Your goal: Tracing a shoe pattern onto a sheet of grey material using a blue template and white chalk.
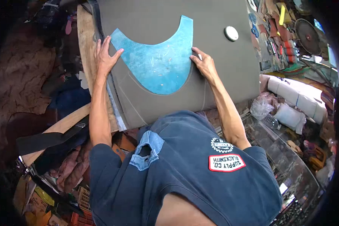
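Observation:
A blue curved template [160, 66], shaped like a wide U with two raised arms, lies flat on a dark grey-brown sheet [229, 75]. Pale outlines are drawn on the sheet around and below it. My left hand [107, 58] rests at the template's upper left edge, fingers spread and thumb touching its side. At the right edge, my right hand [205, 64] has its thumb and forefinger against the template. A small white stick [200, 57] shows between those fingers; most of it is hidden.
A round white-topped tin [231, 33] stands on the sheet at the right. Wood [87, 45] borders the work surface at the left. Tools and leather scraps [273, 34] lie at the far right, near a round fan [307, 34]. A long white wrapped bundle [295, 94] sits lower right.

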The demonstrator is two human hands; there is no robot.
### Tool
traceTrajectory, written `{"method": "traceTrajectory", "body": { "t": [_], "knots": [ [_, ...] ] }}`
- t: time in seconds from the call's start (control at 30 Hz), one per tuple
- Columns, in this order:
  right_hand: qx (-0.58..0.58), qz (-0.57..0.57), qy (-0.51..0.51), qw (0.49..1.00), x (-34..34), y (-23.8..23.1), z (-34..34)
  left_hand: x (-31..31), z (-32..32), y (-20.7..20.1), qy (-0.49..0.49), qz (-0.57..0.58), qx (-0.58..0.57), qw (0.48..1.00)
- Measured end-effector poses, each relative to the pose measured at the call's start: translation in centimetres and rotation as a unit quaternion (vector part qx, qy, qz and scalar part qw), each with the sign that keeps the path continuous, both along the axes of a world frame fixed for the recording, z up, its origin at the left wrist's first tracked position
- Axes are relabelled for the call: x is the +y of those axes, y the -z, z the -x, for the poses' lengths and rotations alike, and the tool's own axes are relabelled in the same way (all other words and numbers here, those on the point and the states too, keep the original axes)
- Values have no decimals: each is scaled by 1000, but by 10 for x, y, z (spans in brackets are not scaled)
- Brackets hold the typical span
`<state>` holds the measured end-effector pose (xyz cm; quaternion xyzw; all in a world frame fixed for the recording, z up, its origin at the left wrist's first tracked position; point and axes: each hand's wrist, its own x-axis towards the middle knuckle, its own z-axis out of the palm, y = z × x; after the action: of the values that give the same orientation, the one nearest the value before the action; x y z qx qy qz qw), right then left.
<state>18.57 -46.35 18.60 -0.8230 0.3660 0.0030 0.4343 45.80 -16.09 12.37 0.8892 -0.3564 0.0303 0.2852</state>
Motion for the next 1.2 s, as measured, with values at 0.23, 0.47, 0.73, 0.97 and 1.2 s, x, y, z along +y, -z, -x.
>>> {"method": "traceTrajectory", "body": {
  "t": [0.23,0.47,0.73,0.97,1.2],
  "knots": [
    [-1,-4,-11,1000,0,-6,-3,3,3,-1,-6,33,-8,999],
    [12,35,-36,999,-1,-5,0,1,5,-3,1,-41,-29,999],
    [10,65,-59,996,-3,-8,-8,7,11,-6,-28,-37,-36,998],
    [-147,-16,-105,983,46,-50,-146,-35,33,-43,0,-205,14,979],
    [-183,-199,-215,939,107,12,-270,-50,46,-60,-36,-243,91,965]
  ]
}}
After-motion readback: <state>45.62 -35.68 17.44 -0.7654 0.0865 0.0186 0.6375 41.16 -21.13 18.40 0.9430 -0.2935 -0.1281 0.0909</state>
